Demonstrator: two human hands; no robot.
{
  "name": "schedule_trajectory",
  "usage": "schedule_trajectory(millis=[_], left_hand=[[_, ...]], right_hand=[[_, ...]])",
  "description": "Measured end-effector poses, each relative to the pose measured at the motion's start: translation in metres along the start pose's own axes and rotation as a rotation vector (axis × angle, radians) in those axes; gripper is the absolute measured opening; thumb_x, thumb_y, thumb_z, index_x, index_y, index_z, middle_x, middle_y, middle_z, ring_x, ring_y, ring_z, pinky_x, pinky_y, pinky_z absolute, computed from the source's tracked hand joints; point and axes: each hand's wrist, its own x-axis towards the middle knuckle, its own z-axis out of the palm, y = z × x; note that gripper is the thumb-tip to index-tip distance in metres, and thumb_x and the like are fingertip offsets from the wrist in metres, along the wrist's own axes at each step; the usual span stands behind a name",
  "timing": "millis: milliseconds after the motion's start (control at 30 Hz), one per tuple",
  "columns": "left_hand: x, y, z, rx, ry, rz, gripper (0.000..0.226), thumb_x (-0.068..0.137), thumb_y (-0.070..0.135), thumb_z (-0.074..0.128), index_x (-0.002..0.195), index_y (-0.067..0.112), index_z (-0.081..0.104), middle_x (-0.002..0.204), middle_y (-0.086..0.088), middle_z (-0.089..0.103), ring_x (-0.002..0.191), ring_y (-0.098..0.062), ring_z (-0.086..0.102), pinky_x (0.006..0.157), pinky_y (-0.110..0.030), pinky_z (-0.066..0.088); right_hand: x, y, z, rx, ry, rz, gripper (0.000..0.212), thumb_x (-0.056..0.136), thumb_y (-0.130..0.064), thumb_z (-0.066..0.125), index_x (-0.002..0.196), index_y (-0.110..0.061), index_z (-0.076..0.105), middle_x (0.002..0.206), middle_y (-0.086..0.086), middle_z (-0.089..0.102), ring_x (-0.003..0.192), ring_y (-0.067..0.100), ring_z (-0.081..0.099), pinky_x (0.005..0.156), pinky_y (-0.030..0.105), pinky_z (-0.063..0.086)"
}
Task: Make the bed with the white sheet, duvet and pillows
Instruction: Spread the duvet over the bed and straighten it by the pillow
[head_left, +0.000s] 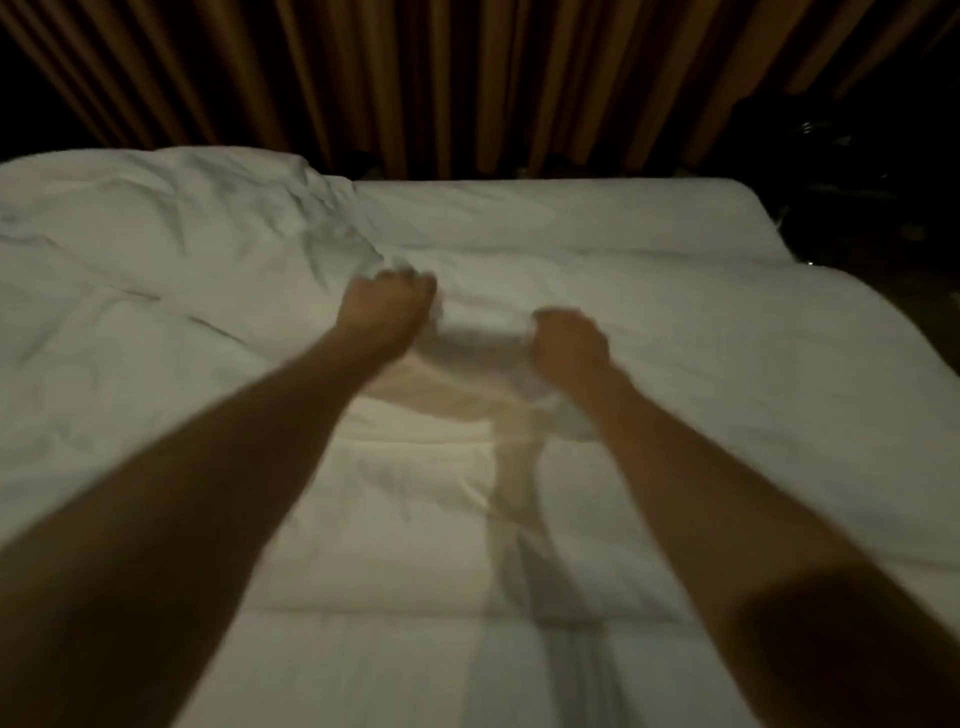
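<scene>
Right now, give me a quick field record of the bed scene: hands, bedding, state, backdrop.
left hand: left hand grips a bunch of white fabric, fingers curled
right hand: right hand grips the same white fabric, fingers curled
held item: white sheet, thin, stretched between the hands, raised off the bed
underneath: duvet spread flat, quilt lines visible
left side of bed: rumpled bedding, heaped and creased
pillows: none clearly visible
backdrop: pleated curtain behind the bed
image quality: dim, motion-blurred

Duvet (675, 364) on bed, curtain (467, 78) behind.
</scene>
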Motion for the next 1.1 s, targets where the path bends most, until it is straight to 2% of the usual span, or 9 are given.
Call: schedule_trajectory(millis=[100,167,300,433,633,733,867,1000,1100], left_hand=[[0.024,0.009,-0.06,-0.035,0.382,-0.182,0.043,0.091,0.006,0.048,0.133,0.004,0.041,0.127,-0.021,0.05,0.114,-0.038,0.049,0.087,-0.046,0.041],[0.005,0.013,-0.024,-0.029,0.452,-0.209,0.044,0.085,0.004,0.053,0.129,0.002,0.046,0.124,-0.022,0.052,0.11,-0.038,0.051,0.084,-0.045,0.043],[-0.089,0.014,0.114,0.207,0.006,0.123,0.049,0.059,0.018,0.08,0.106,0.009,0.067,0.102,-0.011,0.065,0.098,-0.028,0.056,0.076,-0.035,0.045],[-0.132,0.011,0.143,0.201,-0.309,0.052,0.041,0.095,0.019,0.045,0.135,0.017,0.039,0.134,-0.001,0.044,0.127,-0.021,0.042,0.091,-0.032,0.041],[-0.101,0.006,0.083,0.117,-0.263,-0.079,0.034,0.098,0.02,0.042,0.131,0.014,0.043,0.12,-0.005,0.058,0.109,-0.026,0.059,0.083,-0.035,0.048],[-0.097,0.002,0.07,0.014,-0.069,-0.147,0.035,0.094,0.018,0.05,0.128,0.01,0.05,0.113,-0.01,0.061,0.097,-0.032,0.064,0.076,-0.037,0.05],[-0.16,0.016,0.13,0.18,-0.108,-0.054,0.027,0.087,-0.001,0.045,0.087,-0.001,0.072,0.059,-0.013,0.06,0.044,-0.024,0.058,0.039,-0.022,0.041],[-0.187,0.027,0.179,0.161,-0.148,-0.039,0.029,0.07,0.011,0.049,0.065,0.0,0.076,0.041,-0.007,0.053,0.03,-0.016,0.045,0.032,-0.011,0.029],[-0.17,0.014,0.172,0.01,-0.112,-0.018,0.039,0.048,0.026,0.079,0.037,0.008,0.046,0.032,-0.005,0.019,0.03,-0.006,0.015,0.044,-0.006,-0.007]], right_hand=[[0.028,0.012,-0.059,0.088,0.338,0.17,0.034,0.093,-0.007,0.042,0.125,-0.008,0.054,0.123,0.013,0.057,0.113,0.031,0.054,0.088,0.035,0.044],[0.009,0.013,-0.013,-0.072,0.605,0.166,0.032,0.082,0.0,0.041,0.104,-0.002,0.064,0.098,0.015,0.065,0.089,0.032,0.063,0.069,0.032,0.049],[-0.101,-0.011,0.138,-0.17,-0.086,0.034,0.022,0.081,-0.008,0.044,0.078,-0.011,0.066,0.067,0.007,0.059,0.057,0.021,0.057,0.052,0.028,0.045],[-0.153,-0.039,0.168,-0.141,-0.419,-0.062,0.028,0.096,-0.004,0.035,0.109,-0.007,0.059,0.106,0.013,0.061,0.099,0.028,0.06,0.08,0.036,0.047],[-0.107,-0.029,0.117,-0.075,-0.064,0.026,0.028,0.087,-0.011,0.058,0.114,-0.003,0.055,0.107,0.013,0.059,0.096,0.027,0.061,0.075,0.032,0.051],[-0.093,-0.026,0.094,-0.052,0.055,0.071,0.025,0.075,0.003,0.064,0.099,0.002,0.059,0.092,0.016,0.062,0.083,0.03,0.065,0.064,0.032,0.053],[-0.145,-0.032,0.137,-0.038,-0.1,-0.033,0.031,0.068,-0.002,0.057,0.099,0.001,0.059,0.073,0.013,0.067,0.058,0.024,0.065,0.05,0.023,0.05],[-0.194,-0.042,0.168,0.028,-0.27,-0.057,0.031,0.052,-0.007,0.084,0.076,-0.008,0.065,0.062,0.008,0.061,0.052,0.019,0.063,0.048,0.022,0.049],[-0.188,-0.041,0.155,-0.023,-0.445,-0.053,0.025,0.089,0.002,0.051,0.113,-0.004,0.052,0.108,0.014,0.061,0.1,0.026,0.063,0.085,0.031,0.051]])
